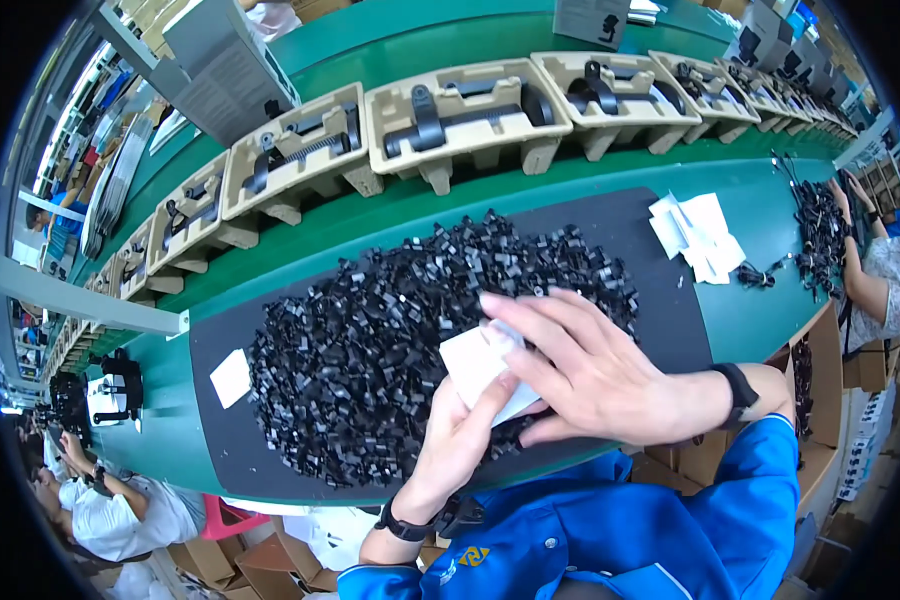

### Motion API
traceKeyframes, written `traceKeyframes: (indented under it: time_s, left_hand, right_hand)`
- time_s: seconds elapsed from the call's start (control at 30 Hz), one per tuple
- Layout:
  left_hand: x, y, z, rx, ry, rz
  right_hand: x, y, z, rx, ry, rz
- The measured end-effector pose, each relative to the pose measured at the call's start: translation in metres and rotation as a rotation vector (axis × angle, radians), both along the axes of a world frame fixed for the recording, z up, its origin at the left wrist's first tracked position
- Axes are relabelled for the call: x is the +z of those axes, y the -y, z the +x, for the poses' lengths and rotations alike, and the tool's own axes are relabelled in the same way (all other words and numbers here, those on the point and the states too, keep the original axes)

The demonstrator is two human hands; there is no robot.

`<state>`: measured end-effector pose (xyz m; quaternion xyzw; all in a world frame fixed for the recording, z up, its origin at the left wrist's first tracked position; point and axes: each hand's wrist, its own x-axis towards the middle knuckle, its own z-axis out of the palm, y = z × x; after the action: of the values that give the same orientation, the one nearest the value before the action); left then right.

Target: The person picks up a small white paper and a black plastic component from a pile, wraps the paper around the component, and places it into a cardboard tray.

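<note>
White paper (473, 358) lies in my left hand (457, 425), the thumb pressed on top of it. Over the paper's right side reaches my right hand (610, 385), its fingers stretched out and apart, some fingertips touching or very near the sheet. A small crumpled, whitish piece (503, 336) shows by those fingers; I cannot tell its kind. Both hands are above the near right part of a big heap of small black plastic parts (370, 350), spread on a dark grey mat (225, 440).
Beyond the heap runs a row of moulded pulp trays (470, 135) holding black device parts. White papers (705, 235) lie at right, another white sheet (232, 378) at left. Black cables (820, 235) sit near a co-worker's arm (860, 265). Another person (120, 510) works at far left.
</note>
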<state>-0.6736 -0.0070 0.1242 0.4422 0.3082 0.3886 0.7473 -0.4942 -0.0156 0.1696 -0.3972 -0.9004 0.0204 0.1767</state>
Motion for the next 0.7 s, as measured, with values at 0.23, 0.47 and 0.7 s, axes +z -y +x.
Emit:
traceKeyframes:
  time_s: [0.23,0.47,0.7]
  left_hand:
    - [-0.001,0.028,0.009,0.057,-0.18,0.194]
    - [0.011,0.029,-0.012,-0.201,-0.49,0.243]
    - [0.0,0.02,-0.037,-0.228,-0.417,0.414]
  right_hand:
    - [-0.025,0.02,-0.003,-0.133,0.068,0.599]
    - [0.002,0.023,0.006,-0.011,-0.122,0.376]
    - [-0.004,0.03,-0.012,0.111,-0.216,-0.177]
